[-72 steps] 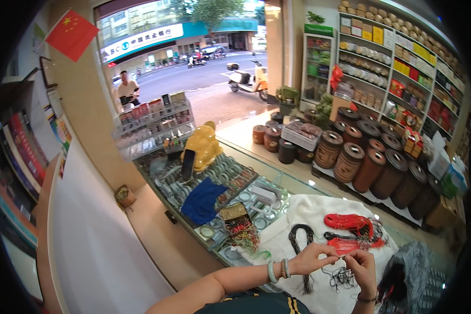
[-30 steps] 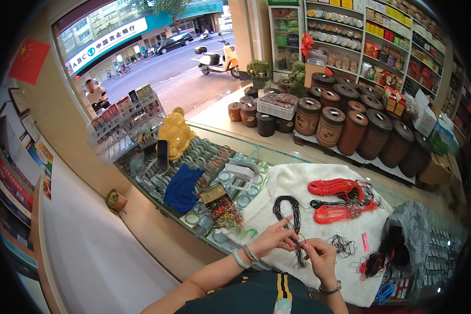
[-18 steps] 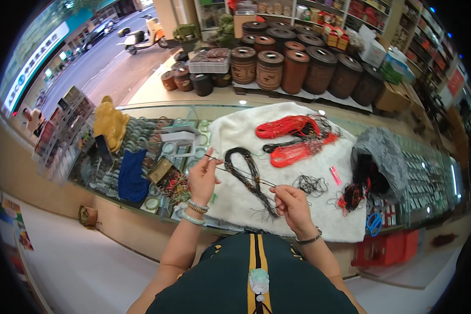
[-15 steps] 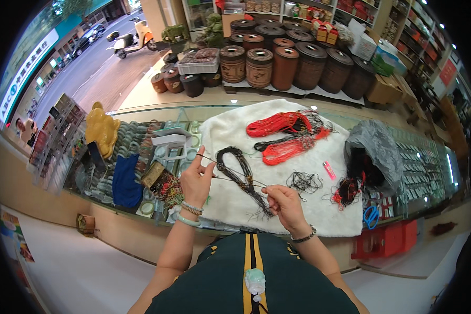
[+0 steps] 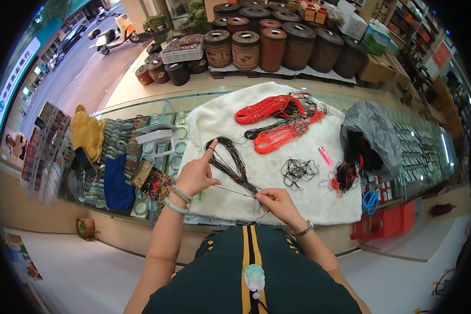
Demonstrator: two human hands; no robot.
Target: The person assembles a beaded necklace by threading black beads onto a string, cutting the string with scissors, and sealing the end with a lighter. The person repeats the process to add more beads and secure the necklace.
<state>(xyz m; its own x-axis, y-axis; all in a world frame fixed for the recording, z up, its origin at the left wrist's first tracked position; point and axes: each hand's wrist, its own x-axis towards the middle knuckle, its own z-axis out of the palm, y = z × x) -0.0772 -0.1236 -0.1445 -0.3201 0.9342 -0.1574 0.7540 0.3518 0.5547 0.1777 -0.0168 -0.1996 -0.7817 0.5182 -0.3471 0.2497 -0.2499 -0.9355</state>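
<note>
A thin dark cord [image 5: 234,191] runs taut between my hands over a white fleece mat [image 5: 246,123] on a glass counter. My left hand [image 5: 196,175] pinches one end, forefinger raised, beaded bracelets on the wrist. My right hand [image 5: 277,203] pinches the other end near the mat's front edge, a watch on its wrist. A bundle of dark brown cords [image 5: 227,159] lies on the mat just beyond my hands.
Red cord bundles [image 5: 269,120], a small black cord tangle [image 5: 297,170], a pink lighter [image 5: 325,155] and a grey bag [image 5: 369,133] of cords lie on the mat's right. Blue scissors [image 5: 370,201] lie on the counter's right. Dark jars [image 5: 277,44] line the far side.
The view has swung from the street and shelves down onto the counter. My hands have come closer to the mat's front edge, keeping the cord stretched between them.
</note>
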